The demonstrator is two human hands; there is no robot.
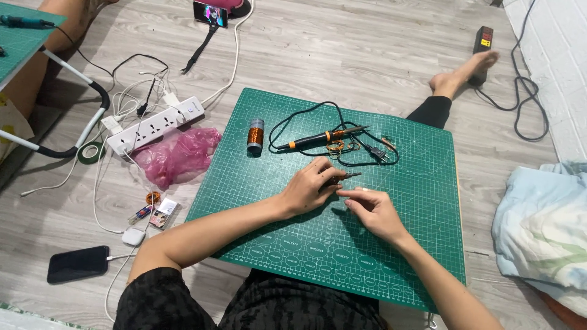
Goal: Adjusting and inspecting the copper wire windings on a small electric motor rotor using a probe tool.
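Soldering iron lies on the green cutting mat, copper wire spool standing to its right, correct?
Not quite: the head view shows the copper wire spool standing to the left of the soldering iron, not the right. Both are on the green cutting mat.

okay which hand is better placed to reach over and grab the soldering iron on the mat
Probably the right hand: its fingers look free, while the left hand grips a small metal tool. The soldering iron lies just beyond both.

Left hand (309,186) pinching small tool (347,176) (dark-tipped), right hand (370,208) beside, green mat (391,244)
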